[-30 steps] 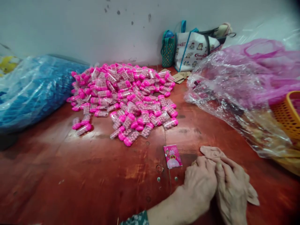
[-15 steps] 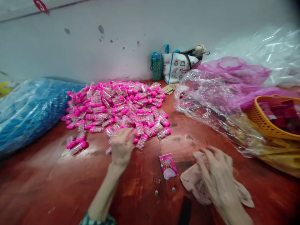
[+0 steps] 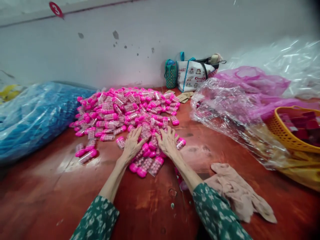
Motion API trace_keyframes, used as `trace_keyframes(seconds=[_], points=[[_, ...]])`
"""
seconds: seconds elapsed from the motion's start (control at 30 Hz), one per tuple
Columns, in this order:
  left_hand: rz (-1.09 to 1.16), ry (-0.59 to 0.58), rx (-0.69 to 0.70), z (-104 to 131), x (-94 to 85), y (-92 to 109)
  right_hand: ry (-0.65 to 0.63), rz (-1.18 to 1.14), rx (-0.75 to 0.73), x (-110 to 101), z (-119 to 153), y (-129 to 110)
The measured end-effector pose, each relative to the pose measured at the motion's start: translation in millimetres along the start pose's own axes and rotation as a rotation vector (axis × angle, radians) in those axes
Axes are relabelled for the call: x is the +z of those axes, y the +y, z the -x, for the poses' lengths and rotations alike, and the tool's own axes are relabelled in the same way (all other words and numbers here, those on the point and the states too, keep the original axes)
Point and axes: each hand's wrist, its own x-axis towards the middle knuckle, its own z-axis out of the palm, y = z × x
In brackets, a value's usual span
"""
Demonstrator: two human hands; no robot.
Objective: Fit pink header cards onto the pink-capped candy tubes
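Both our hands, left and right, now on pink-capped tubes | fingers spread | cloth released

Basket on R side w/ packets in it, bottle pile mid-table, tote behind, by the wall.

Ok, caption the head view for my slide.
Left hand and right hand spread against pink-capped tubes on a red surface.

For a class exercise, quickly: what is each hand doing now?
Left hand: open, fingers spread on the pink-capped bottles.
Right hand: open, touching the same pile.
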Motion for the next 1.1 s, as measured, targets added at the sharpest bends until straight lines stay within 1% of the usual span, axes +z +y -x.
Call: trace_keyframes(seconds=[0.1, 0.2, 0.27, 0.37, 0.4, 0.47, 0.53, 0.6, 0.63, 0.67, 0.73, 0.8, 0.9, 0.93, 1.0, 1.03, 1.1], points=[[0.005, -0.023, -0.002, 15, -3.5, 8, -0.017, 0.008, -0.033, 0, 17, 1], [0.0, -0.042, 0.005, 23, -5.6, 14, -0.028, 0.007, -0.073, -5, 22, 6], [-0.004, -0.053, 0.013, 24, -6.4, 16, -0.025, 0.0, -0.096, -14, 23, 10], [-0.001, -0.065, 0.014, 23, -6.9, 19, 0.039, 0.0, -0.089, -40, 35, 19], [0.002, -0.065, 0.012, 23, -6.8, 19, 0.072, 0.004, -0.079, -50, 44, 23], [0.01, -0.058, 0.009, 23, -5.9, 20, 0.104, 0.011, -0.072, -68, 71, 31], [0.018, -0.04, 0.004, 23, -3.7, 20, 0.104, 0.028, -0.086, -76, 105, 40], [0.023, -0.014, -0.004, 22, -0.7, 19, 0.142, 0.099, -0.167, -73, 137, 47], [0.025, 0.003, -0.008, 22, 0.7, 18, 0.211, 0.151, -0.15, -68, 148, 50], [0.029, 0.021, -0.01, 22, 1.6, 17, 0.215, 0.191, -0.131, -63, 157, 52], [0.042, 0.058, -0.008, 22, 1.0, 17, 0.234, 0.21, -0.067, -54, 164, 54], [0.057, 0.103, -0.008, 25, -4.3, 20, 0.248, 0.174, -0.04, -50, 162, 54], [0.071, 0.204, 0.012, 38, -19.2, 38, 0.245, 0.098, -0.005, -52, 155, 53], [0.078, 0.245, 0.046, 45, -24.2, 47, 0.235, 0.083, 0.022, -52, 153, 53], [0.08, 0.277, 0.159, 65, -30.3, 69, 0.211, 0.075, 0.075, -52, 151, 54], [0.076, 0.262, 0.227, 76, -30.0, 81, 0.211, 0.08, 0.089, -51, 150, 55], [0.04, 0.207, 0.343, 99, -22.1, 101, 0.212, 0.088, 0.083, -46, 149, 59]])
